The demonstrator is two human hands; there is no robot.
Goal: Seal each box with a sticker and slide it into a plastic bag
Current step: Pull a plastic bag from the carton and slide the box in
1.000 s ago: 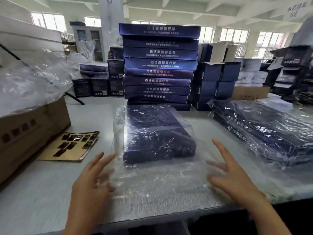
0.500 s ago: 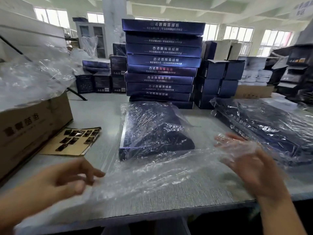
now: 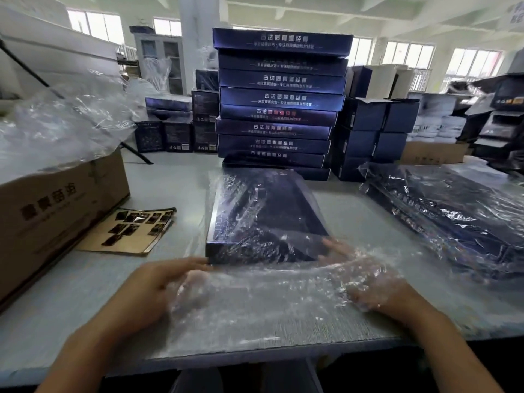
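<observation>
Dark blue box (image 3: 266,219) inside clear plastic bag (image 3: 255,302) at frame centre on grey worktop (image 3: 56,321), left hand (image 3: 147,290) gripping bag's open edge, right hand (image 3: 377,282) under the film, grip cannot be told, cardboard carton (image 3: 56,211) at left holding loose plastic.

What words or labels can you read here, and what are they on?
Stacked boxes: white Chinese characters on their sides, too blurred to quote.
Carton: four large dark Chinese characters, blurred.
Sticker sheet: dark stickers, no readable text.
Bagged box: nothing readable through the plastic.
Ceiling sign: too blurred.
</observation>
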